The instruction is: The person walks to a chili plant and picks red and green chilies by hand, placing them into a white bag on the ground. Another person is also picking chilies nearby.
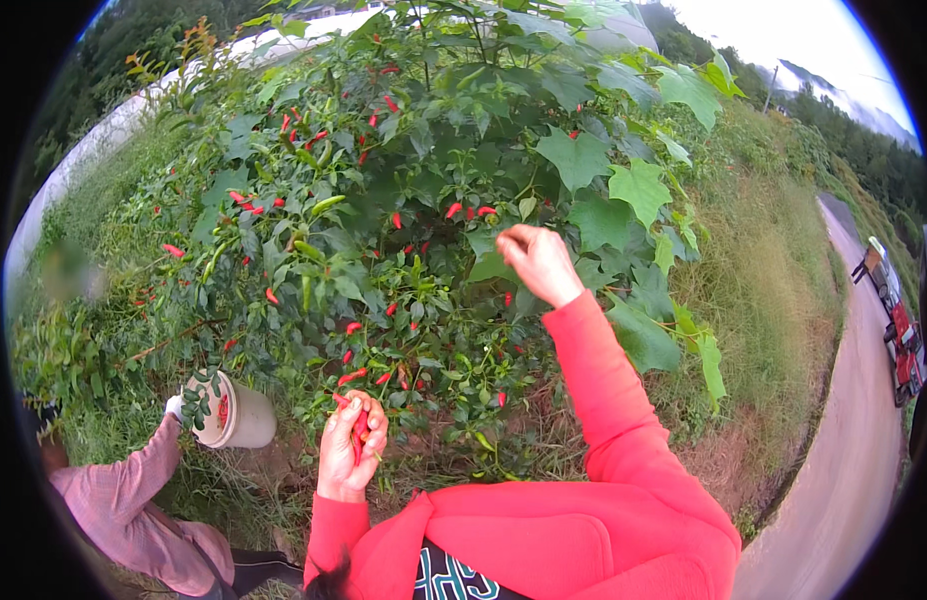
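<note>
My left hand (351,446) is curled around several red chili peppers (360,427), low before the bushes. My right hand (538,262) is raised to the upper right, its fingers bent together against the foliage. Whether anything sits between those fingertips is hidden. Just left of it hang ripe red chili peppers (486,211). The chili plants (403,300) spread across the view with red and green pods. A green chili pepper (328,204) hangs in the upper left part. Broad lobed leaves (639,191) grow close to the right hand.
At lower left a co-worker's sleeve (144,469) reaches to a white plastic bucket (249,416) tilted toward that person, with red peppers inside. Dry grass (748,300) borders a paved road (846,465) on the right, where a red vehicle (907,337) stands.
</note>
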The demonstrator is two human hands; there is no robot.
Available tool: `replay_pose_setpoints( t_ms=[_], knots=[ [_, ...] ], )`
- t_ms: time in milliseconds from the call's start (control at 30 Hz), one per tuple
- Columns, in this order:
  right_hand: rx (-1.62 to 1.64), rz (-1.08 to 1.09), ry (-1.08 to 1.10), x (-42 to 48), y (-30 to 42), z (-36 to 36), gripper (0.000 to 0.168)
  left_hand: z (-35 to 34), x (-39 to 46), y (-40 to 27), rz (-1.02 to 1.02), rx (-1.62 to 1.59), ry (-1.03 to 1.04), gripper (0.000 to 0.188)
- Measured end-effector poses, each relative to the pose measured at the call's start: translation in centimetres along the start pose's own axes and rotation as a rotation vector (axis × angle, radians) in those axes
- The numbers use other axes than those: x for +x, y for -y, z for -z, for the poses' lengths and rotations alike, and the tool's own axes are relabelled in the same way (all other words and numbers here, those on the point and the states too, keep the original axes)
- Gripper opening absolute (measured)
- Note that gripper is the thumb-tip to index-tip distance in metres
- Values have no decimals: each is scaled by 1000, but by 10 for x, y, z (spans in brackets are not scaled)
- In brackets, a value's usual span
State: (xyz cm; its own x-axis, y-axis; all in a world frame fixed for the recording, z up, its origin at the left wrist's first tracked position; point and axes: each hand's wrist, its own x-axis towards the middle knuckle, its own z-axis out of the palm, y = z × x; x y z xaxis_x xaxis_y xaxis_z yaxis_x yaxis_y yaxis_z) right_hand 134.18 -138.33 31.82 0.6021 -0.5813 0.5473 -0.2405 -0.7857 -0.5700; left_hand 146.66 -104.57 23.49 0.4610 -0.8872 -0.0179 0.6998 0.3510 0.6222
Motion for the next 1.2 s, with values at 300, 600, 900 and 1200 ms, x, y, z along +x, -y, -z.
replay_pose_setpoints(
  t_ms=[300,600,900,1200],
  knots=[
    [40,-342,351,74,-27,-46,28,-9,-16,3,-64,29,-63,11],
    [1031,-638,125,74,-66,-128,30,-40,-8,1,-66,118,74,25],
    [585,-246,150,33,-83,-136,30,-83,92,30,103,330,33,16],
    [693,-296,88,7,-97,-129,35,-47,222,100,14,581,-189,15]
  ],
)
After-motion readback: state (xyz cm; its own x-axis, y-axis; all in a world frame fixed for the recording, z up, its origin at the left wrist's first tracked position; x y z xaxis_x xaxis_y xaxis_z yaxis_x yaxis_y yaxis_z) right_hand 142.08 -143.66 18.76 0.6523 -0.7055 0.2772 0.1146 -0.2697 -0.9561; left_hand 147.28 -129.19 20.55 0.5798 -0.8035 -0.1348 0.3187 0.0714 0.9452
